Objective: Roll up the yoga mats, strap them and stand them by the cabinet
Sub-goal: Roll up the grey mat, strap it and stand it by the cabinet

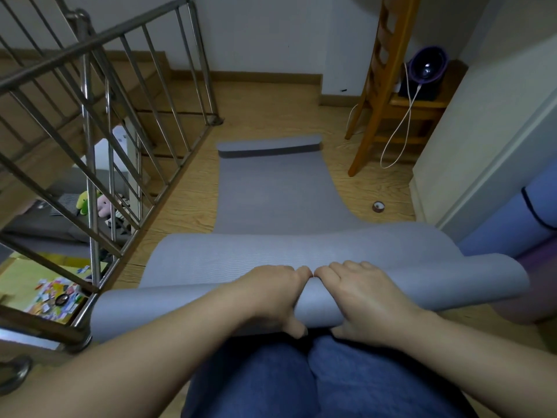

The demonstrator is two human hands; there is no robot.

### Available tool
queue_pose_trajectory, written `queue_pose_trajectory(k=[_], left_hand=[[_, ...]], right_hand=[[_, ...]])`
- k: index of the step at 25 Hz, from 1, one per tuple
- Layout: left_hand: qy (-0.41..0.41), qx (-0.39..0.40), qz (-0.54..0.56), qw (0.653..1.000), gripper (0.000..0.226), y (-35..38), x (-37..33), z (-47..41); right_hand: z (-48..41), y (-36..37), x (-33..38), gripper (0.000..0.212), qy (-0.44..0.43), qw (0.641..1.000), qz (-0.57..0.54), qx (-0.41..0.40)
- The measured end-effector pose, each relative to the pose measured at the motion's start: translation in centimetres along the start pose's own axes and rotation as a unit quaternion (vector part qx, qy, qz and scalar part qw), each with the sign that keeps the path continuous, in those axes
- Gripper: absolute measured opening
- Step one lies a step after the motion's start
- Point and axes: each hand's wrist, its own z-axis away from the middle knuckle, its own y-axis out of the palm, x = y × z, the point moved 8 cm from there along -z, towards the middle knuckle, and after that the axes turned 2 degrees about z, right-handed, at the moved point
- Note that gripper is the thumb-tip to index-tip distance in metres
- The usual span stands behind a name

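A grey yoga mat (271,191) lies stretched out on the wooden floor ahead of me. Its far end curls up a little. Its near end is rolled into a thick tube just in front of my knees. My left hand (274,294) and my right hand (358,297) sit side by side on the middle of that roll, fingers curled over its top and thumbs tucked under the near side. A blue rolled mat (512,224) with a dark strap leans at the right edge beside a white cabinet (482,131), and a purple roll (530,267) lies below it.
A steel stair railing (99,140) runs along the left, with a drop to the floor below. A wooden ladder (379,86) and a white cable (401,128) stand at the back right. A small tape roll (378,206) lies on the floor right of the mat.
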Motion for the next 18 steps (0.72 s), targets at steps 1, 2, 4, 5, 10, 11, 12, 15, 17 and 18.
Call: queue_pose_trajectory(k=[1,2,4,5,10,11,12,15,17,18], left_hand=[[-0.006,0.03,0.033,0.999,0.067,0.0,0.3,-0.4],[-0.014,0.054,0.063,0.997,0.066,-0.3,0.7,-0.7],[-0.019,0.043,0.074,0.996,0.067,-1.0,1.1,-1.1],[-0.015,0.004,0.045,0.999,0.07,-1.5,0.9,-0.8],[-0.04,-0.204,-0.171,0.963,0.077,-0.7,-0.1,1.6],[-0.048,-0.193,-0.165,0.966,0.071,-0.7,0.0,1.6],[-0.045,-0.191,-0.15,0.969,0.065,-1.3,-0.1,1.6],[-0.015,-0.179,-0.092,0.979,0.058,-2.7,-0.5,2.4],[0.009,-0.124,-0.044,0.991,0.06,-2.1,-0.9,2.9],[0.016,-0.083,-0.023,0.996,0.062,-1.4,-1.2,3.2]], right_hand=[[-0.4,0.0,-0.5,0.058,0.006,0.999,-0.031,0.021],[-0.9,0.1,-1.0,0.057,0.013,0.997,-0.056,0.052],[-1.9,0.2,-1.6,0.06,0.014,0.992,-0.076,0.103],[-2.3,0.4,-2.0,0.062,0.016,0.989,-0.085,0.119],[-3.6,1.0,-2.2,0.067,0.016,0.978,-0.117,0.174],[-3.7,1.0,-2.1,0.067,0.016,0.976,-0.119,0.182],[-3.7,0.7,-2.0,0.068,0.017,0.974,-0.122,0.19],[-2.8,-0.9,-1.6,0.067,0.005,0.965,-0.133,0.226],[-1.3,-1.4,-1.2,0.065,-0.006,0.952,-0.151,0.265],[-0.5,-1.3,-0.9,0.064,-0.01,0.948,-0.154,0.278]])
